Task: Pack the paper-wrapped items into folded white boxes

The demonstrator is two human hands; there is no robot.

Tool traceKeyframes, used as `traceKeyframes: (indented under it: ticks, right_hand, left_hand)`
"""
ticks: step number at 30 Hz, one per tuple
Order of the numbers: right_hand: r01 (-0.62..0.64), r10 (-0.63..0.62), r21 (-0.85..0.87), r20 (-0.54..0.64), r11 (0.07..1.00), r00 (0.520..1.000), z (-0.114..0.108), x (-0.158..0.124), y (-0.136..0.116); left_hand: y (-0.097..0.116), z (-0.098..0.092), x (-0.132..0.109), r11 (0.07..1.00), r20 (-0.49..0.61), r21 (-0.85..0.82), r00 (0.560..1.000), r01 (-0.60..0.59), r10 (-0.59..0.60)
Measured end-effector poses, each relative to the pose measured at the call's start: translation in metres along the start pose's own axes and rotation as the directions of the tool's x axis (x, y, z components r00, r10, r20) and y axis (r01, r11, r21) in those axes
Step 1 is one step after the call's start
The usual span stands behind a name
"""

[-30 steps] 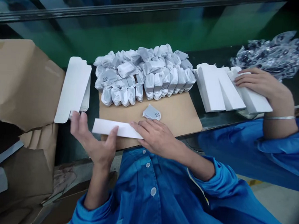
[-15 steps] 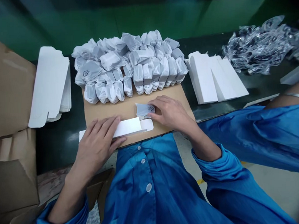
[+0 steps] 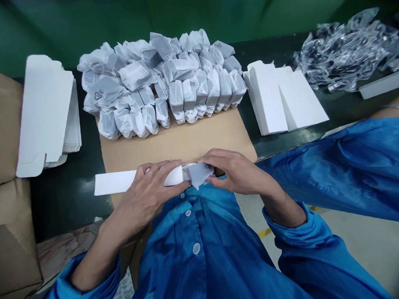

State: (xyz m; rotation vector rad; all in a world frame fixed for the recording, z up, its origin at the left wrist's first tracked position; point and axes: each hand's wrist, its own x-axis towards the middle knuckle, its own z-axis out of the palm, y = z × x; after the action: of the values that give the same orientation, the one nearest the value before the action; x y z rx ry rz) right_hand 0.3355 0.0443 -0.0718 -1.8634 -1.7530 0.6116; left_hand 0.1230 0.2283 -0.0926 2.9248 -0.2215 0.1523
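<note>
My left hand (image 3: 152, 191) grips a long white carton (image 3: 117, 182) near its open right end, holding it across the front edge of a brown cardboard sheet (image 3: 173, 143). My right hand (image 3: 233, 169) pinches a small wrapped packet (image 3: 198, 172) and holds it at the carton's open mouth. The packet is partly hidden by both sets of fingers. Behind the sheet lies a heap of several similar wrapped packets (image 3: 163, 80).
A stack of flat white cartons (image 3: 46, 112) lies to the left beside a brown cardboard box (image 3: 2, 125). Folded white cartons (image 3: 282, 100) lie to the right. Clear plastic bags (image 3: 348, 50) are piled at the far right. A co-worker's blue sleeve (image 3: 352, 162) reaches in there.
My right hand picked up the loose packet from the cardboard sheet and brought it to the carton's open end. My left hand closed around the carton. The co-worker's hand withdrew from the folded cartons.
</note>
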Motion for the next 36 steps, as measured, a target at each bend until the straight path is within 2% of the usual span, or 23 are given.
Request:
traceKeyframes:
  ticks: [3,4,6,7,9,11,14,17,21,24,26,28,30,32,34,36]
  right_hand:
    - [0.015,-0.007,-0.123,0.064,0.992,0.998,0.011,0.008,-0.005]
    - [0.006,0.003,-0.156,0.056,0.988,0.998,0.017,0.012,-0.008]
    - [-0.042,0.037,-0.135,-0.043,0.99,0.998,0.03,0.016,-0.016]
    - [-0.075,0.069,-0.049,-0.109,0.996,0.992,0.037,0.017,-0.02]
    - [-0.121,0.173,0.247,-0.203,0.961,0.964,0.052,0.016,-0.027]
    - [-0.117,0.247,0.528,-0.184,0.841,0.951,0.063,0.015,-0.032]
    - [-0.088,0.273,0.693,-0.161,0.715,0.949,0.074,0.017,-0.04]
    - [-0.1,0.32,0.7,-0.191,0.707,0.928,0.074,0.028,-0.048]
    - [-0.146,0.323,0.528,-0.26,0.837,0.91,0.066,0.051,-0.049]
    - [-0.12,0.35,0.611,-0.272,0.783,0.897,0.06,0.064,-0.044]
    - [-0.114,0.378,0.647,-0.286,0.754,0.881,0.052,0.063,-0.044]
    - [-0.126,0.377,0.586,-0.329,0.801,0.866,0.033,0.049,-0.045]
    - [-0.172,0.379,0.475,-0.384,0.863,0.842,0.002,0.024,-0.047]
    - [-0.251,0.401,0.353,-0.46,0.901,0.792,-0.037,-0.004,-0.047]
    - [-0.262,0.381,0.293,-0.5,0.92,0.778,-0.072,-0.019,-0.041]
    - [-0.209,0.327,0.277,-0.498,0.938,0.803,-0.094,-0.014,-0.028]
  left_hand:
    - [-0.002,-0.001,0.0,0.999,0.02,-0.009,0.999,-0.044,0.044]
    - [-0.002,-0.002,0.001,0.999,0.019,0.002,0.999,-0.042,0.042]
    - [-0.003,-0.001,0.002,0.999,-0.007,0.028,1.0,-0.017,0.017]
    - [-0.003,-0.001,0.003,0.999,-0.025,0.038,1.0,-0.003,0.004]
    - [-0.004,0.0,0.003,0.999,-0.06,0.049,0.998,0.019,-0.016]
    - [-0.004,0.003,0.003,0.998,-0.106,0.056,0.994,0.035,-0.029]
    - [-0.004,0.009,0.003,0.994,-0.201,0.071,0.978,0.077,-0.062]
    - [-0.001,0.016,0.004,0.986,-0.345,0.08,0.932,0.149,-0.113]
    - [0.003,0.025,0.009,0.962,-0.526,0.078,0.83,0.263,-0.184]
    - [0.007,0.029,0.019,0.948,-0.588,0.107,0.788,0.299,-0.183]
    - [0.013,0.03,0.031,0.947,-0.623,0.12,0.765,0.299,-0.163]
    - [0.024,0.028,0.047,0.946,-0.653,0.112,0.74,0.304,-0.161]
    - [0.037,0.021,0.06,0.951,-0.678,0.078,0.716,0.298,-0.169]
    - [0.047,0.008,0.063,0.973,-0.696,0.043,0.705,0.228,-0.134]
    - [0.044,-0.011,0.053,0.983,-0.758,0.019,0.643,0.185,-0.107]
    - [0.023,-0.032,0.03,0.957,-0.826,0.002,0.54,0.29,-0.162]
